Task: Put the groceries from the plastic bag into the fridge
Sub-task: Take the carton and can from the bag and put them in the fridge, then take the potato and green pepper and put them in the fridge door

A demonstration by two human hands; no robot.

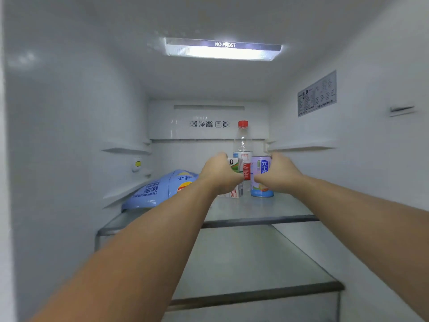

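Both my arms reach deep into the open fridge, over its glass shelf [267, 208]. My left hand [219, 174] is wrapped around a small white and green milk carton [236, 166] standing on the shelf. My right hand [276, 174] grips a blue and purple drink can [263, 169] just to the right of the carton. Behind them stands a clear water bottle [242, 141] with a red cap. A light blue snack bag [160, 189] lies flat at the left of the same shelf. The plastic bag is out of view.
A second glass shelf [255, 263] with a dark front trim lies below and nearer to me. White fridge walls close in on both sides, with shelf rails [126, 149] and a label sticker [316, 94] on the right wall. A ceiling lamp [222, 51] glows above.
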